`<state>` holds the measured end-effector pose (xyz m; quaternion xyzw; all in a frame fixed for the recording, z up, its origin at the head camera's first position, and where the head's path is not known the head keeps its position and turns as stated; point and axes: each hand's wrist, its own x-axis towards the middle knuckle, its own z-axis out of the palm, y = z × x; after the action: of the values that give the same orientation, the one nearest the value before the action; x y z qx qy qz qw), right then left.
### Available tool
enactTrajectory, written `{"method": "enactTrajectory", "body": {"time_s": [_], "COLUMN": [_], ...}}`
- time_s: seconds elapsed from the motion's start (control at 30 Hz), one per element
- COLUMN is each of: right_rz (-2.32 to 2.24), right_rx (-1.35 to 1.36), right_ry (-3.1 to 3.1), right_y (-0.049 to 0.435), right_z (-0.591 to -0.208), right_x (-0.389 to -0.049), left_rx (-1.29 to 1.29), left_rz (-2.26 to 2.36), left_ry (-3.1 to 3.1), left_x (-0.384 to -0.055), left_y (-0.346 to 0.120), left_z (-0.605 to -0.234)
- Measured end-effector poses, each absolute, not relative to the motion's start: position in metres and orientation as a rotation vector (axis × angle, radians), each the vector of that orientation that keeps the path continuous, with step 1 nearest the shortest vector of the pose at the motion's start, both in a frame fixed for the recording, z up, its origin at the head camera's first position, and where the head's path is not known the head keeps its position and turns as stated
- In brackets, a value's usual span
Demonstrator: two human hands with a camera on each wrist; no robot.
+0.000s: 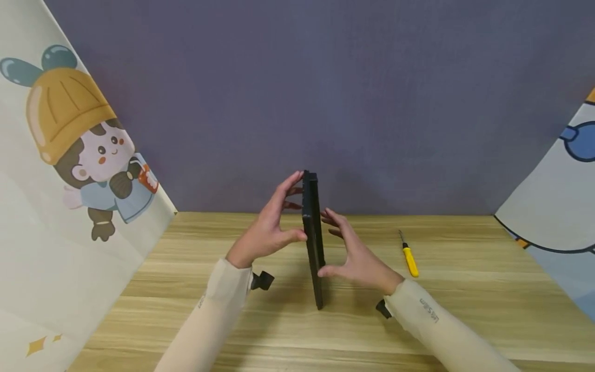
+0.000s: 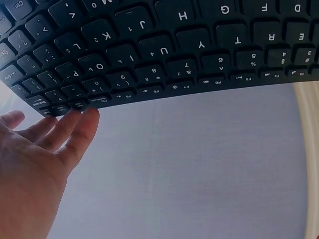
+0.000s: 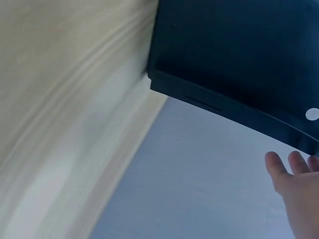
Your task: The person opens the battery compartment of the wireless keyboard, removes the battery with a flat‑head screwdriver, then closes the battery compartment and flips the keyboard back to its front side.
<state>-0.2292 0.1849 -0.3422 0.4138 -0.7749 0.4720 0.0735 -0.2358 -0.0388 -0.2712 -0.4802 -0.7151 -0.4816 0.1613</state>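
A black keyboard [image 1: 312, 227] stands on one short end on the table, seen almost edge-on. Its keys [image 2: 164, 45] face left, and its dark underside [image 3: 234, 55], with a white round spot, faces right. My left hand [image 1: 266, 230] holds the keyboard high up, thumb at its near edge and fingertips reaching its upper part. In the left wrist view those fingertips touch the edge by the Backspace corner. On the underside's side is my right hand [image 1: 358, 258], its thumb tip at the near edge. Its fingers are extended and spread, with some fingertips apart from the keyboard.
A screwdriver [image 1: 410, 258] with a yellow handle lies on the wooden table [image 1: 186, 315], to the right of my right hand. Behind the table rises a grey-purple cloth wall [image 1: 372, 103]. Printed cartoon panels flank both sides.
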Motion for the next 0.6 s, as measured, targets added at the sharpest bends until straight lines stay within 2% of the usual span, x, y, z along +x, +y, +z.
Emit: {"method": "enactTrajectory", "body": {"time_s": [0.33,0.6], "right_rz": [1.421,1.399], "right_rx": [1.238,1.223], "right_ry": [-2.261,-2.224], "right_y": [0.187,0.195], "right_z": [-0.326,-0.338], "right_x": [-0.230,-0.250], "left_rx": [-1.383,-1.383], "left_rz": [-1.387,-1.388], "left_ry": [-2.088,-2.157], "left_x": [-0.240,-0.235], "left_y": [-0.036,-0.034], "left_z": [-0.278,-0.277]}}
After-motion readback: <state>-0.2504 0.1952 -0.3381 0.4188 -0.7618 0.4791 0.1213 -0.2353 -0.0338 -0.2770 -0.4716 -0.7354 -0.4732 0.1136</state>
